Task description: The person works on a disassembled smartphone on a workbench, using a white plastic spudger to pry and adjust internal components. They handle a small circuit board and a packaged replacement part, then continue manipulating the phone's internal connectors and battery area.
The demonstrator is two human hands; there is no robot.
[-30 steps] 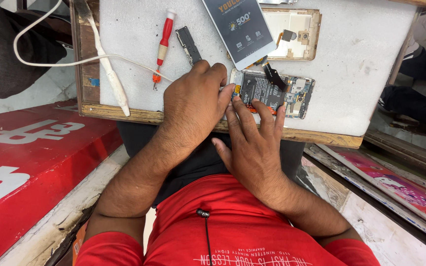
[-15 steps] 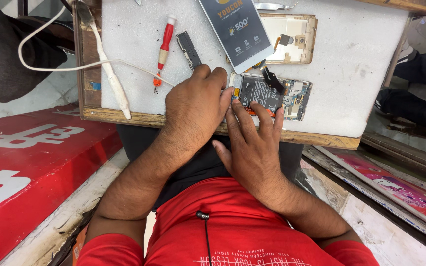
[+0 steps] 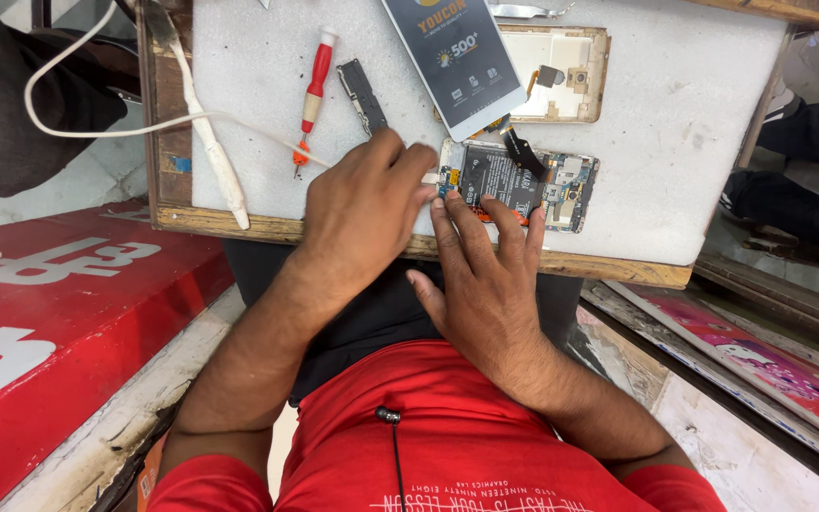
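An opened phone (image 3: pixel 561 185), its battery and circuit board exposed, lies near the front edge of a white work board (image 3: pixel 694 142). My left hand (image 3: pixel 362 204) pinches the plug end of a white cable (image 3: pixel 144 128) against the phone's left end. My right hand (image 3: pixel 485 275) lies over the phone's near side, with its spread fingers pressing on the battery. A black flex strip sticks up from the phone's top.
On the board are a red screwdriver (image 3: pixel 315 85), a small dark part (image 3: pixel 362 95), a white stick tool (image 3: pixel 210 142), a phone screen panel (image 3: pixel 457 62) and a gold back cover (image 3: pixel 571 62). A red sign (image 3: pixel 68 303) lies at the lower left. People in dark clothes (image 3: pixel 808 180) are at both sides.
My left hand has drawn slightly left, so the white plug tip now shows between it and the phone. My right hand's fingers stay on the phone.
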